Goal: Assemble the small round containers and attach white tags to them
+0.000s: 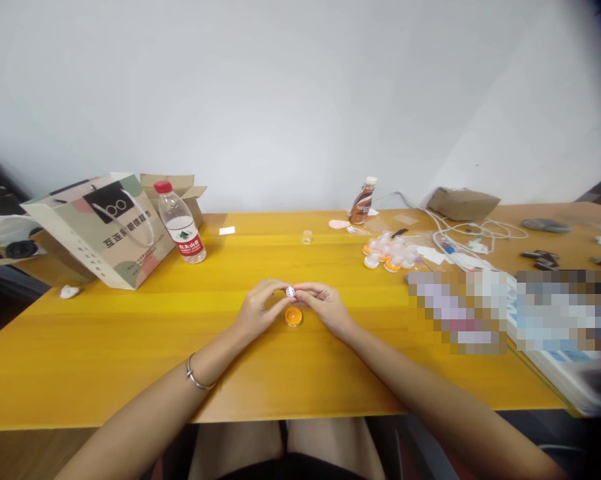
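Small white piece (290, 291) pinched between left hand (255, 310) and right hand (330, 308)

The two hands meet above the worktop (130, 373), each narrowed to a pinch, with the small white piece at the fingertips of both. It bears dark marks, too small to make out. Just below it, on the near side of the hands and between them, an orange disc (293, 317) lies on the worktop; whether any finger touches it cannot be told. A metal bracelet (195, 373) circles the left forearm.

Straight beyond the hands stands a small clear cup (307, 237), well apart from them. Beyond and to the left of the left hand lies a white slip (227, 231). Farther left come a red-capped water bottle (183, 230), tilted in the view, then a printed paper bag (115, 227) with a rope handle, and a cardboard box (195, 193) with raised flaps behind the bottle.

Beyond and to the right of the right hand sits a cluster of clear and orange pieces (390, 252), grouped close together. Past that cluster, farther from the hands, are a brown drink bottle (363, 202) with a pale cap and a pink utensil (338, 225) beside its base. Far to the right of the right hand, a white cable (438, 233) loops near a brown package (463, 203); nearer the right forearm, part of the worktop is pixelated.
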Action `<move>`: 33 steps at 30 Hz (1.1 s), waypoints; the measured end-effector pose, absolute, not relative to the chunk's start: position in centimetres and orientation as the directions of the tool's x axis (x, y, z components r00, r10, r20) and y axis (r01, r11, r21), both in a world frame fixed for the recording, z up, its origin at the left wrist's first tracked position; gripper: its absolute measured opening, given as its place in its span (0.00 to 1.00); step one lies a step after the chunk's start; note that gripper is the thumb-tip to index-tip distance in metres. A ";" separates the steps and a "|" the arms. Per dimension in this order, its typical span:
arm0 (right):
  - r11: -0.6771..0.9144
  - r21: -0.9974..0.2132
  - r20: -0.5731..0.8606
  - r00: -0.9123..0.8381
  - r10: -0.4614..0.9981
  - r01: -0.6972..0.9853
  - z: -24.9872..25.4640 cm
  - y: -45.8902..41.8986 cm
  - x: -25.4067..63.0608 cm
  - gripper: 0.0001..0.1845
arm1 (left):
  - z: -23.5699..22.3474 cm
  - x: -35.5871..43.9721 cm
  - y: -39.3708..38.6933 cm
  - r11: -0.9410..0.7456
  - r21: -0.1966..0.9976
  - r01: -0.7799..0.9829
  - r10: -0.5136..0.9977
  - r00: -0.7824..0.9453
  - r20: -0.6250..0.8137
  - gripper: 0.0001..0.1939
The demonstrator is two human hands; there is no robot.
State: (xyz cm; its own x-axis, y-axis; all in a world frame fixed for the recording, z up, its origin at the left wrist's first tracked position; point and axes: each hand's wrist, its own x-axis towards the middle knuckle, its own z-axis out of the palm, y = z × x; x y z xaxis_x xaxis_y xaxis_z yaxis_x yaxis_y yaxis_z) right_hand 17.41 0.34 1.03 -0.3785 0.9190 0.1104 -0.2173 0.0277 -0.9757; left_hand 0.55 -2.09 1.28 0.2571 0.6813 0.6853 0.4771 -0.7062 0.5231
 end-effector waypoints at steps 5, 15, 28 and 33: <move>0.013 -0.976 0.093 -0.364 0.927 -0.216 1.5 0.5 16.8 0.12 | 1.1 0.4 -1.7 -0.710 0.316 0.630 0.610 0.324 0.723 0.10; 0.148 -0.988 0.149 -0.390 0.909 -0.031 1.5 1.9 17.0 0.10 | 0.6 0.3 -1.5 -0.700 0.037 0.713 0.506 0.459 0.730 0.11; 0.089 -0.996 0.092 -0.329 0.940 -0.022 1.0 1.0 17.0 0.06 | 0.1 0.7 -1.7 -0.710 0.027 0.704 0.519 0.496 0.696 0.10; -0.009 -0.993 0.032 -0.332 0.943 -0.120 0.7 1.4 17.0 0.06 | 0.2 0.7 -1.6 -0.750 0.113 0.651 0.514 0.466 0.720 0.10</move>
State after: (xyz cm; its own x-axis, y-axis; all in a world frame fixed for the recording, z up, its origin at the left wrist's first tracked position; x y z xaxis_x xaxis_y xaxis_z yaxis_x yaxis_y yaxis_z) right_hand 17.04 1.44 0.72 -0.3324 0.9426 0.0321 -0.1205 -0.0086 -0.9927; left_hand 0.66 -1.59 0.15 0.4664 0.5136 0.7202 0.6512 -0.7504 0.1135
